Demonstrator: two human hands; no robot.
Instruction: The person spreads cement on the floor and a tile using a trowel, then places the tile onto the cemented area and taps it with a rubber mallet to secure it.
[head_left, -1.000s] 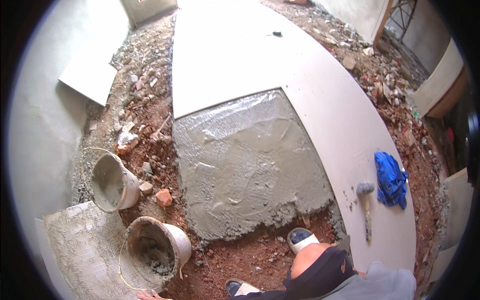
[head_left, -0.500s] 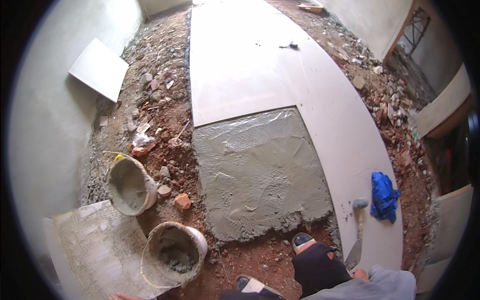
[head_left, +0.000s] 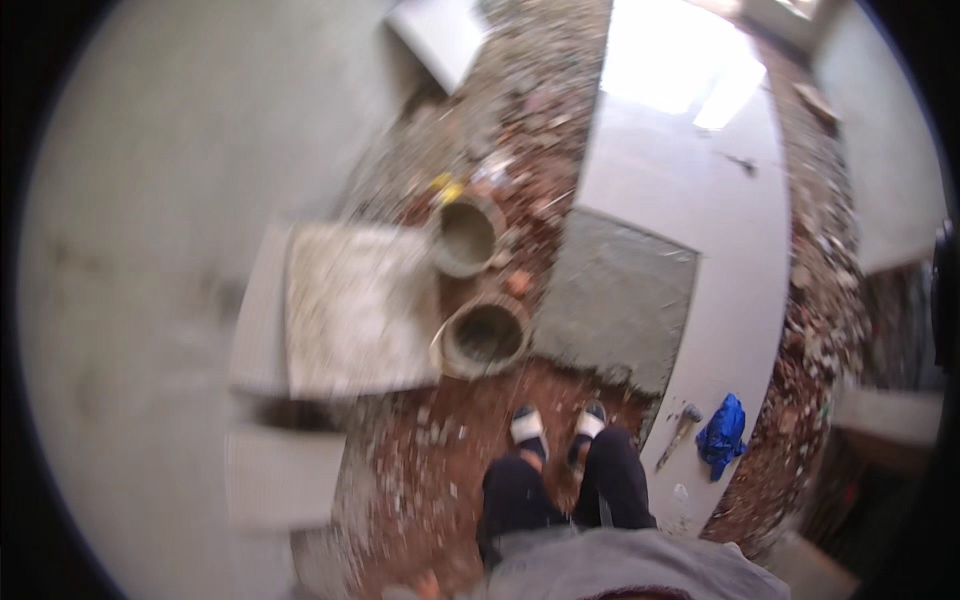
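Note:
The picture is smeared by motion. At the lower edge, a small blurred patch of my left hand (head_left: 428,584) shows beside my grey top; its fingers cannot be made out, nor whether it holds anything. My right hand is out of view. A square bed of wet grey mortar (head_left: 615,300) lies ahead of my feet, bordered by large pale tiles (head_left: 745,260) at its far and right sides. Left of it stand two buckets: the nearer bucket (head_left: 517,318) has a pale handle, and the farther bucket (head_left: 440,255) has something yellow by its rim.
A mallet (head_left: 678,440) and a crumpled blue plastic bag (head_left: 722,437) lie on the right tile strip. Mortar-smeared board (head_left: 350,300) and a pale tile (head_left: 285,478) lie at left by the wall (head_left: 180,250). Rubble (head_left: 815,290) runs along the right side.
My view has swung left and down, so the mortar bed and buckets sit farther right. My right hand has left the view, and the grey blade near it no longer shows.

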